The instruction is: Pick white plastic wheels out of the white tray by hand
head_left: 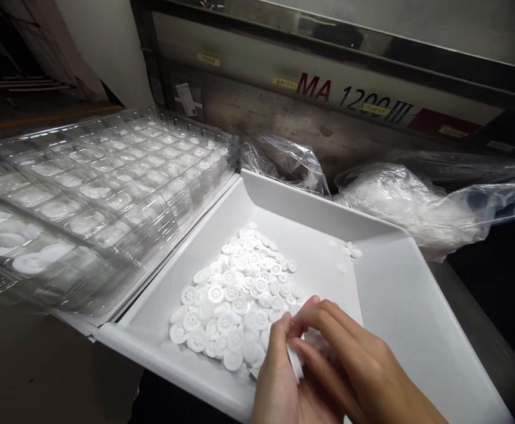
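White plastic discs (295, 359) sit stacked between both curled hands, left hand (279, 383) and right hand (349, 365), fingers closed around them.

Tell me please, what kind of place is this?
Probably a factory floor, at a packing or sorting station. A big machine marked "MA 1200 III" stands behind, a white bin holds many identical small white plastic wheels, and stacked clear compartment trays sit beside it.
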A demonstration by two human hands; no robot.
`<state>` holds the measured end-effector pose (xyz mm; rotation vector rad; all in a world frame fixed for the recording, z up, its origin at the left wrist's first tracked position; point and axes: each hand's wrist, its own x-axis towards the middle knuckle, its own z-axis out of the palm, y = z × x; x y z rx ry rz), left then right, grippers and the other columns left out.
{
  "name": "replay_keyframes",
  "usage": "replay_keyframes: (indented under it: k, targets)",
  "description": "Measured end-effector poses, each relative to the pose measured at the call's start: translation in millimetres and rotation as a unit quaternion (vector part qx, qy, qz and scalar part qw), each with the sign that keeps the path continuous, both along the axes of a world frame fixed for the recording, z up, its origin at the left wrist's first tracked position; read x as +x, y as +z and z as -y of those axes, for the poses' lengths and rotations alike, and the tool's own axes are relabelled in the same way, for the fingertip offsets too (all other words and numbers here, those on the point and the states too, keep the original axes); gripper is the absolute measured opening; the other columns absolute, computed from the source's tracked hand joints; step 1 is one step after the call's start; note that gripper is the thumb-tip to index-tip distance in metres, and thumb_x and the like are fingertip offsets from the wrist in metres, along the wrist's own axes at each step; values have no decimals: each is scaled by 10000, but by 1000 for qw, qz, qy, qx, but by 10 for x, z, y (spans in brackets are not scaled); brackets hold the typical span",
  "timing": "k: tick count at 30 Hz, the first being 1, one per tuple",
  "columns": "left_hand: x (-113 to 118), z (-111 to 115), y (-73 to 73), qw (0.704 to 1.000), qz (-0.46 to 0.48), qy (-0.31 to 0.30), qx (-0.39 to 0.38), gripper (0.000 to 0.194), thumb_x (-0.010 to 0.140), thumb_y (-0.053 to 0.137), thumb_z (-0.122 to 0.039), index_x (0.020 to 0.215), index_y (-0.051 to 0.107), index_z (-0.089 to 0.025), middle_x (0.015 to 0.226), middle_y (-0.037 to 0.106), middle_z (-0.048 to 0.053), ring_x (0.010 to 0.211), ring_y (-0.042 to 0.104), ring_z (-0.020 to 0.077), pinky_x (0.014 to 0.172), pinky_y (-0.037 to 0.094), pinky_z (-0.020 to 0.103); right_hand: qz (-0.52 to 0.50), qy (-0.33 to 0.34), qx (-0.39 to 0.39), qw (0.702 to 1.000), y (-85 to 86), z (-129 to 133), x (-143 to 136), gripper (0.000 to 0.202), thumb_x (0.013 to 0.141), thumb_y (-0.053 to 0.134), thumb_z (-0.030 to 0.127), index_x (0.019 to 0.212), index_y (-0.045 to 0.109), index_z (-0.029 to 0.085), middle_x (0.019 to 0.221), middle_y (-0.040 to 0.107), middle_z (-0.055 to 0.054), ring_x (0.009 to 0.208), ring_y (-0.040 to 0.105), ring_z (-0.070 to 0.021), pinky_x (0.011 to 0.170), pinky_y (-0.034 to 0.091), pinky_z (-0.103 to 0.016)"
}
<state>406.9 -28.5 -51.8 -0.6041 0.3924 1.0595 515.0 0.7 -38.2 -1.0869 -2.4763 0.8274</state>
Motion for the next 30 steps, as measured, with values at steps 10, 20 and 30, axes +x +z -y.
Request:
replay_keyframes:
  k: [10, 20, 30]
  targets:
    - [32, -2, 2, 997, -45, 27, 48, 282, 953, 478, -306, 1041, 637, -90, 1049, 693, 129, 1035, 665, 227, 932, 512, 336, 29, 6, -78, 996, 215, -220, 119, 92, 954, 520, 256, 1030, 523, 307, 956, 602, 32, 789, 612, -115, 623, 519, -210]
    - [70, 22, 32, 985, -120, 23, 118, 277, 953, 473, -248, 908, 691, -84, 1062, 677, 123, 1133, 607, 207, 1057, 449, 335, -58, -41, -47, 996, 176, -244, 221, 37, 956, 583, 303, 920, 574, 300, 798, 605, 61, 675, 607, -90, 575, 505, -186]
    - [-5, 27, 62, 991, -94, -8, 96, 386, 952, 449, -406, 1199, 564, -132, 1124, 650, 147, 1128, 612, 281, 980, 483, 477, -82, -17, -9, 996, 196, -143, 243, 83, 948, 552, 183, 923, 551, 262, 867, 595, 14, 718, 610, -105, 587, 518, -195]
